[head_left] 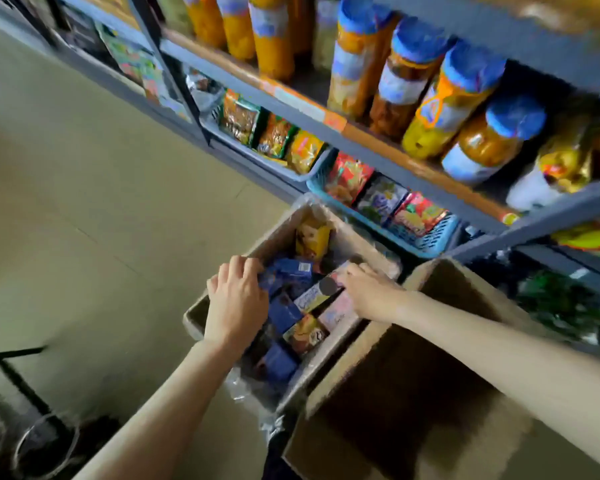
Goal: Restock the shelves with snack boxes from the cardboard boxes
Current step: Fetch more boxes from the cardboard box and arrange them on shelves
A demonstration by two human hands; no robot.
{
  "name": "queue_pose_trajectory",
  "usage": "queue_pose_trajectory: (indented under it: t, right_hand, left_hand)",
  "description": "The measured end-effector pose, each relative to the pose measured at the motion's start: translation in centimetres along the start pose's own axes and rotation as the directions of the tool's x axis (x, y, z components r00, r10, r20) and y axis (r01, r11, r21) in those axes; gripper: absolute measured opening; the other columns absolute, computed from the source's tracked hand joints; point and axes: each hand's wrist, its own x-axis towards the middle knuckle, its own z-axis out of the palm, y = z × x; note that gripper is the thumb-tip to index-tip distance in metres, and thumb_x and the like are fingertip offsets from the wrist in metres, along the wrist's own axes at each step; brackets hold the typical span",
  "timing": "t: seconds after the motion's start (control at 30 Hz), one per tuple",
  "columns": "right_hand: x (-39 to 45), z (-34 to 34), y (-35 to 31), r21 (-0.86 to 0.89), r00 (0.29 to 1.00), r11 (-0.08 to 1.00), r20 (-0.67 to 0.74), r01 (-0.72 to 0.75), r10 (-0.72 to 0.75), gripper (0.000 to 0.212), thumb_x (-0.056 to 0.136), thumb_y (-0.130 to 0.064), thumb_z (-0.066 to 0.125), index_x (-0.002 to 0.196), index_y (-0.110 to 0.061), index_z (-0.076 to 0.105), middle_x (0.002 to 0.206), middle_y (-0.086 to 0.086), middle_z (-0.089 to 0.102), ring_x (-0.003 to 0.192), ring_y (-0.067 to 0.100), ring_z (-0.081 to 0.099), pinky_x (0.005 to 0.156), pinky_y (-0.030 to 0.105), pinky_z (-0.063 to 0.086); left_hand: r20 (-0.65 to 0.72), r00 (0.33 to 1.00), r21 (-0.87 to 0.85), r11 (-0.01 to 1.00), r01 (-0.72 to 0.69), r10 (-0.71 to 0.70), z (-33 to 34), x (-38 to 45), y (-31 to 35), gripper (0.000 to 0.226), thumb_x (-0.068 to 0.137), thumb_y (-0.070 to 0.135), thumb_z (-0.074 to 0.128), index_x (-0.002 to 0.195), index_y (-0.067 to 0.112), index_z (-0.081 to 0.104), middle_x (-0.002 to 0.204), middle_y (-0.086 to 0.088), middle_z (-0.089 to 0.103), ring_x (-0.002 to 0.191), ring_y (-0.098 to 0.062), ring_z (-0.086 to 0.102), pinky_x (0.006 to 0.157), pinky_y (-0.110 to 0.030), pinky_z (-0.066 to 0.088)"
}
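Observation:
An open cardboard box (357, 244) stands on the floor below the shelves, filled with blue snack boxes (290, 271), a yellow snack box (312, 237) and a pink snack box (336, 313). My left hand (236, 299) reaches into its left side, fingers curled over a blue snack box. My right hand (368, 292) reaches in from the right, fingers closed on the far end of the pink snack box. A second cardboard box (465, 292) stands to the right, under my right forearm; its inside is dark and looks empty.
Grey shelves (371, 140) hold blue-lidded jars (465, 109) and orange bottles above. Below them, blue baskets (430, 240) hold snack bags. A beige floor (101, 202) spreads to the left. A dark metal frame (11, 355) and round containers (45, 445) sit at bottom left.

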Motion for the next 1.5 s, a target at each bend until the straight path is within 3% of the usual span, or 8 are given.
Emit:
queue_pose_trajectory:
  t: [0.17, 0.4, 0.53, 0.77, 0.97, 1.23, 1.4, 1.5]
  right_hand:
    - [13.7, 9.8, 1.2, -0.373, 0.997, 0.928, -0.067, 0.001, -0.028, 0.028, 0.084, -0.011, 0.063, 0.111, -0.005, 0.061, 0.113, 0.015, 0.057, 0.11, 0.03, 0.055, 0.088, 0.043, 0.045]
    - [25.8, 17.6, 4.0, -0.654, 0.967, 0.754, 0.148, -0.061, 0.207, 0.046, 0.099, -0.008, 0.022, 0.145, -0.009, 0.029, 0.15, 0.01, 0.032, 0.138, 0.028, 0.028, 0.115, 0.043, 0.011]
    - [23.2, 14.3, 3.3, -0.55, 0.999, 0.835, 0.04, 0.002, 0.024, 0.04, 0.093, -0.015, 0.046, 0.132, -0.005, 0.047, 0.131, 0.011, 0.051, 0.118, 0.031, 0.054, 0.097, 0.042, 0.043]
    - [8.8, -2.5, 0.9, 0.028, 0.886, 0.998, 0.463, -0.054, 0.035, 0.042, 0.087, -0.053, 0.054, 0.094, -0.012, 0.05, 0.091, 0.005, 0.055, 0.076, 0.024, 0.054, 0.061, 0.027, 0.043]
    - [-9.9, -20.1, 4.0, -0.187, 0.934, 0.964, 0.337, 0.19, -0.119, 0.035, 0.083, -0.038, 0.065, 0.094, -0.005, 0.063, 0.09, 0.008, 0.06, 0.08, 0.019, 0.052, 0.049, 0.018, 0.038]
    - [-34.2, -36.5, 7.3, -0.281, 0.99, 0.953, -0.046, 0.117, -0.135, 0.05, 0.073, -0.035, 0.078, 0.102, -0.014, 0.045, 0.096, -0.001, 0.048, 0.092, 0.017, 0.048, 0.065, 0.023, 0.038]
    - [-48.7, -41.3, 7.5, -0.115, 0.967, 0.988, -0.243, -0.103, 0.073, 0.061, 0.073, -0.049, 0.074, 0.11, -0.017, 0.038, 0.095, -0.012, 0.047, 0.088, 0.013, 0.052, 0.069, 0.016, 0.044]
    - [-56.0, -42.9, 7.7, -0.125, 0.896, 0.98, -0.436, -0.157, 0.088, 0.069, 0.07, -0.054, 0.074, 0.118, -0.013, 0.047, 0.114, -0.002, 0.056, 0.103, 0.021, 0.056, 0.085, 0.032, 0.047]
  left_hand:
    - [0.134, 0.988, 0.057, 0.996, 0.068, -0.075, 13.6, 2.7, -5.4, 0.032, 0.08, 0.011, 0.056, 0.111, 0.007, 0.055, 0.112, -0.016, 0.052, 0.107, -0.036, 0.049, 0.088, -0.045, 0.037]
    - [0.17, 0.985, 0.119, 0.993, -0.002, -0.018, 25.4, 6.3, -5.6, 0.037, 0.092, 0.021, 0.043, 0.128, 0.013, 0.04, 0.128, -0.008, 0.04, 0.119, -0.028, 0.04, 0.095, -0.038, 0.031]
    - [0.189, 0.982, 0.137, 0.991, 0.004, -0.03, 24.6, 6.0, -5.5, 0.037, 0.094, 0.021, 0.042, 0.13, 0.012, 0.039, 0.128, -0.009, 0.04, 0.118, -0.029, 0.042, 0.094, -0.039, 0.034]
    - [0.489, 0.872, 0.224, 0.968, -0.112, -0.013, 12.0, 4.3, 2.9, 0.088, 0.083, 0.036, 0.064, 0.147, 0.02, 0.007, 0.153, -0.006, 0.004, 0.134, -0.033, 0.023, 0.1, -0.048, 0.037]
    - [0.601, 0.771, -0.178, 0.975, -0.13, 0.212, -5.2, 2.5, 14.1, 0.058, 0.073, 0.036, 0.077, 0.117, 0.013, 0.046, 0.117, -0.002, 0.05, 0.112, -0.023, 0.049, 0.088, -0.026, 0.038]
    - [0.082, 0.876, 0.034, 0.877, -0.479, 0.476, -30.5, -1.6, 28.1, 0.071, 0.07, 0.043, 0.075, 0.124, 0.009, 0.044, 0.114, -0.008, 0.062, 0.107, -0.026, 0.059, 0.085, -0.032, 0.042]
    - [-0.104, 0.72, 0.303, 0.712, -0.634, 0.686, -42.6, -6.0, 34.5, 0.081, 0.077, 0.038, 0.07, 0.139, 0.011, 0.027, 0.128, -0.007, 0.055, 0.12, -0.026, 0.05, 0.09, -0.03, 0.036]
    - [-0.282, 0.5, 0.404, 0.574, -0.712, 0.819, -48.6, -9.3, 37.0, 0.07, 0.066, 0.034, 0.078, 0.123, 0.008, 0.046, 0.11, -0.01, 0.062, 0.105, -0.032, 0.058, 0.082, -0.035, 0.044]
